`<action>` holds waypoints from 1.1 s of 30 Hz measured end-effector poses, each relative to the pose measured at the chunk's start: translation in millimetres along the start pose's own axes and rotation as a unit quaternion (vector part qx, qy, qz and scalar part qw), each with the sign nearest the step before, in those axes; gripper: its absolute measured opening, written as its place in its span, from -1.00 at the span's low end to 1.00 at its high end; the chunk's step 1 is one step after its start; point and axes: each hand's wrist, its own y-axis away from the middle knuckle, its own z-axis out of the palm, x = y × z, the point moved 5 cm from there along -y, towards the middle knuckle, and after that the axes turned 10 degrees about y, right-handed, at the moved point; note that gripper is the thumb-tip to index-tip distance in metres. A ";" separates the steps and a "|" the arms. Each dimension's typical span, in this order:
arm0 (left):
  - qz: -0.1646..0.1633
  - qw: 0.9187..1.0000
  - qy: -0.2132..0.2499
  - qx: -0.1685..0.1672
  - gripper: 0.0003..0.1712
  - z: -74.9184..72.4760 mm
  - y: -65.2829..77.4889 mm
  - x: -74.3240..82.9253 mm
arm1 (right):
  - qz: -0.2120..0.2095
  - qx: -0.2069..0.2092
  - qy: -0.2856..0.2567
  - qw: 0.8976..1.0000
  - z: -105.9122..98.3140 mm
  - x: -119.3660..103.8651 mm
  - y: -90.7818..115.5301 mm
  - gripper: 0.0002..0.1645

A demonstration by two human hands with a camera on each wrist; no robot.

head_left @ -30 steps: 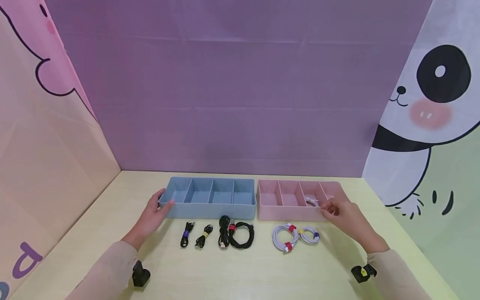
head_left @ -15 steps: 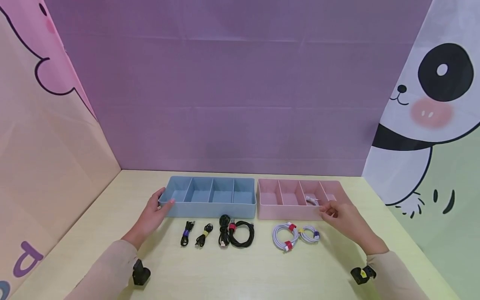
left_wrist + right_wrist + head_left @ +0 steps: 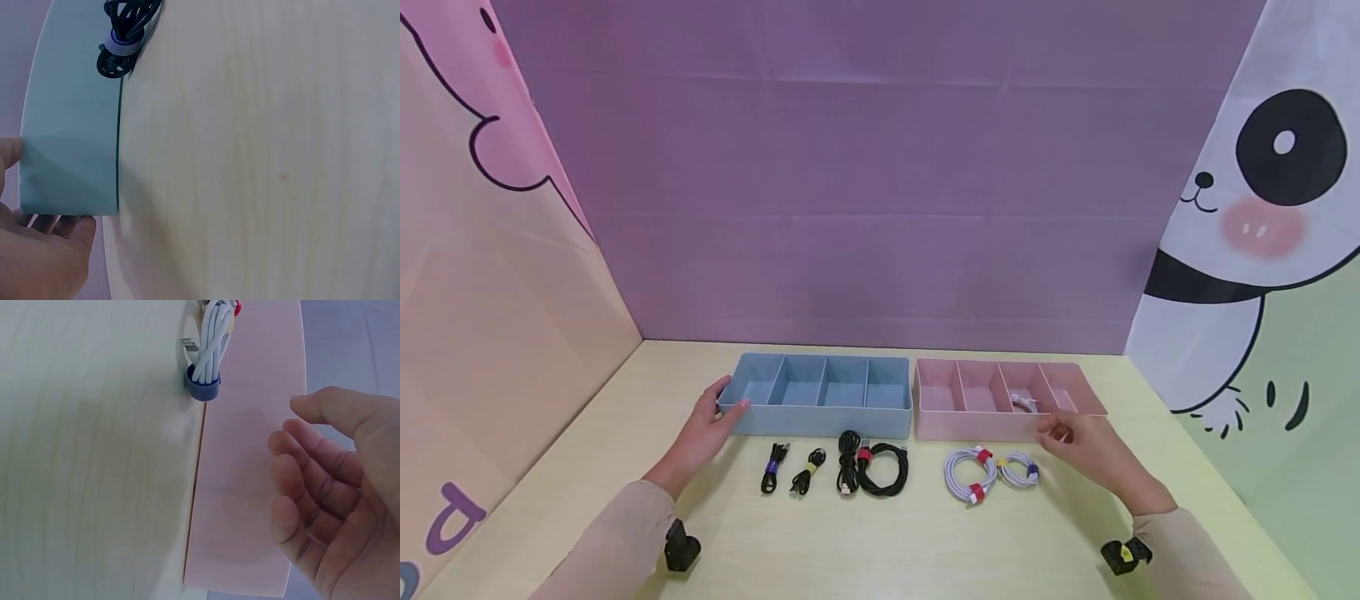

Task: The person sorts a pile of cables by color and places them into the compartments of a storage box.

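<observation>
My left hand (image 3: pixel 706 422) grips the left end of a blue divided box (image 3: pixel 822 422), thumb at its front rim and fingers against the end wall. In the left wrist view a black cable bundle with a purple tie (image 3: pixel 125 47) lies in front of that box. My right hand (image 3: pixel 1088 443) hovers by the front wall of a pink divided box (image 3: pixel 973 426); its fingers are loosely curled with nothing between them. Part of a white cable (image 3: pixel 1024 403) shows in the pink box's third compartment from the left. Below lies a small coiled white cable (image 3: pixel 1017 482) with yellow and purple ties.
Left of the small coil is a larger white cable (image 3: pixel 957 483) with red ties. Before the blue box lie a black cable with a yellow tie (image 3: pixel 808 472), a long black cable bundle (image 3: pixel 847 462) and a black coil with a red tie (image 3: pixel 891 492). A purple backdrop (image 3: pixel 880 208) rises behind.
My right hand has drawn slightly toward me and left, off the pink box's rim, so its rightmost compartment shows more. My left hand, the boxes and the cables stay put.
</observation>
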 end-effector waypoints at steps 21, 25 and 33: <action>-0.002 1.000 -0.001 -0.001 -0.07 0.0 -1.1 -2.7 | -0.049 -0.041 -0.027 0.998 16.0 -3.3 -0.9 -0.90; 0.000 1.000 0.000 -0.002 -0.07 0.2 -0.9 -2.2 | -0.064 -0.045 -0.032 0.996 22.5 -2.0 -2.4 -0.91; 0.002 1.000 0.000 0.002 -0.07 -0.1 0.6 -1.0 | -0.063 -0.052 -0.024 0.996 30.0 -2.2 -2.5 -0.89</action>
